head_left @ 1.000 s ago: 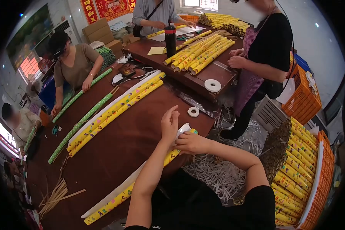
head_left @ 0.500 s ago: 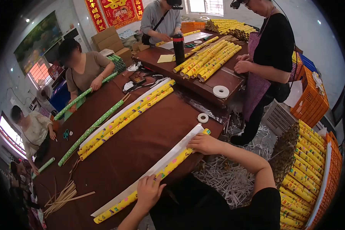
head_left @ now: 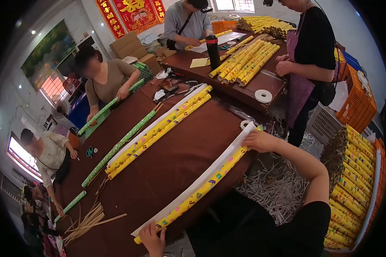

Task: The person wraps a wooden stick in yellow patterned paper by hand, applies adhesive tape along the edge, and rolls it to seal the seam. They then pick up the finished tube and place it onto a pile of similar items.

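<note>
A long yellow patterned roll (head_left: 201, 191) with a white paper edge along its far side lies slantwise on the brown table near me. My left hand (head_left: 152, 239) rests on its lower end, fingers spread over the paper. My right hand (head_left: 260, 141) is closed round its upper end, beside a white tape roll (head_left: 244, 124) partly hidden by the paper. Farther left lie two yellow rolls (head_left: 158, 136) with a white sheet (head_left: 188, 97) along them, and a green dotted roll (head_left: 120, 147) with thin sticks showing at its end.
Thin wooden strips (head_left: 88, 222) lie at the table's lower left. Blue scissors (head_left: 89, 151) lie farther back. Several people work around the tables. A second table (head_left: 261, 92) holds yellow rolls (head_left: 248, 60), a dark bottle (head_left: 212, 51) and tape (head_left: 263, 96). A crate of rolls (head_left: 351, 188) stands right.
My left hand has slid down the roll to its lower end. My right hand remains at the upper end, now closer to the tape roll. The view has shifted.
</note>
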Available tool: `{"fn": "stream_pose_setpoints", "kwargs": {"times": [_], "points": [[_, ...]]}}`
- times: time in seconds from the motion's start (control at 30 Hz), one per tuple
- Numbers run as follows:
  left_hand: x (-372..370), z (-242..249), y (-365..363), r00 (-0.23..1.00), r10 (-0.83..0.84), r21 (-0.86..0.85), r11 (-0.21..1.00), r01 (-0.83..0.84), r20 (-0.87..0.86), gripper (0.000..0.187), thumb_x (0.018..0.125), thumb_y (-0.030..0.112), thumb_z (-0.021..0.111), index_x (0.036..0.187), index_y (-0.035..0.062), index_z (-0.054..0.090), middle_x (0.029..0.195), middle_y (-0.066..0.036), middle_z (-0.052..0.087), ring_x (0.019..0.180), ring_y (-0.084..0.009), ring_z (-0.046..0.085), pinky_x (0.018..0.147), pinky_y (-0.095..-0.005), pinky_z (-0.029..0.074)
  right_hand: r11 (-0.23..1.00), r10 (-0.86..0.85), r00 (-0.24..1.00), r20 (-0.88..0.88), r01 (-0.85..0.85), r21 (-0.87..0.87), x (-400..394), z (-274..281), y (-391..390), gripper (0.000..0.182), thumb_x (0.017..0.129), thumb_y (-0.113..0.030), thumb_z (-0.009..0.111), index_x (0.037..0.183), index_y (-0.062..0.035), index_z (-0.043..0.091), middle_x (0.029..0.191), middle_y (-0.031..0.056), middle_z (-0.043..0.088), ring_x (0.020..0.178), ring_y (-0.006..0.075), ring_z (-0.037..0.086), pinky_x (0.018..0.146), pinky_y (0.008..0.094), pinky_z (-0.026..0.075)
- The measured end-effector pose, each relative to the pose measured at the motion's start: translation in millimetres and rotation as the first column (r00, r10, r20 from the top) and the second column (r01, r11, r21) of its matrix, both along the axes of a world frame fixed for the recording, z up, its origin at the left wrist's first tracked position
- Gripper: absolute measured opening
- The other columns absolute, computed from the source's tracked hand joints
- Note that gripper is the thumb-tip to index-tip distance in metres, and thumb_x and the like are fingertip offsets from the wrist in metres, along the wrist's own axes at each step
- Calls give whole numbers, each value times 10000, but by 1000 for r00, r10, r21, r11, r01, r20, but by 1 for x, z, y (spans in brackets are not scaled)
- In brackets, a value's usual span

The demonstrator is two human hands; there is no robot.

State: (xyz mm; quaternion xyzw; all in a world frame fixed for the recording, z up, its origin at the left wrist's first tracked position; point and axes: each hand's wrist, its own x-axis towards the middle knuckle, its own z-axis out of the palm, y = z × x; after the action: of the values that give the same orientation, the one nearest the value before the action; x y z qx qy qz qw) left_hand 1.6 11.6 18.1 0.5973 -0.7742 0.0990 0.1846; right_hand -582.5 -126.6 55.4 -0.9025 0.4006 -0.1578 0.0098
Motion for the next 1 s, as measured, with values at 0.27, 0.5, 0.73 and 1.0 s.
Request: {"fn": "stream_pose_setpoints", "kwargs": {"times": [0.27,0.5,0.73,1.0], "points": [[15,-10,-1,999,-48,-30,998,47,-17,504,753,296,806,1154,57,615,1060,-92,604,992,-301,549,862,-440,416,984,-169,977,-129,160,-80,-9,1,2,326,784,-150,687,1103,-126,623,1153,60,639,1124,278,586,1016,439,403],[20,-19,2,994,-103,-48,994,101,-33,495,766,309,801,1149,54,620,1050,-92,606,982,-297,553,857,-440,411,933,-315,938,-143,279,-226,86,34,16,524,689,-123,683,1202,-38,620,1222,112,627,1134,287,585,1016,409,422],[9,-8,6,991,-95,-49,995,91,-89,461,796,322,766,1140,49,627,1053,-93,605,967,-297,556,854,-439,404,923,365,894,260,-385,28,317,26,3,443,914,-330,648,1263,-65,579,1211,127,626,1125,322,584,1008,431,424],[7,-11,7,989,-74,-154,987,54,-127,481,778,275,759,1180,54,617,1143,-114,576,1057,-332,525,886,-446,417,499,508,799,321,-577,647,514,-21,-17,344,895,-196,649,1168,-14,545,903,138,686,832,271,668,719,373,517]]}}
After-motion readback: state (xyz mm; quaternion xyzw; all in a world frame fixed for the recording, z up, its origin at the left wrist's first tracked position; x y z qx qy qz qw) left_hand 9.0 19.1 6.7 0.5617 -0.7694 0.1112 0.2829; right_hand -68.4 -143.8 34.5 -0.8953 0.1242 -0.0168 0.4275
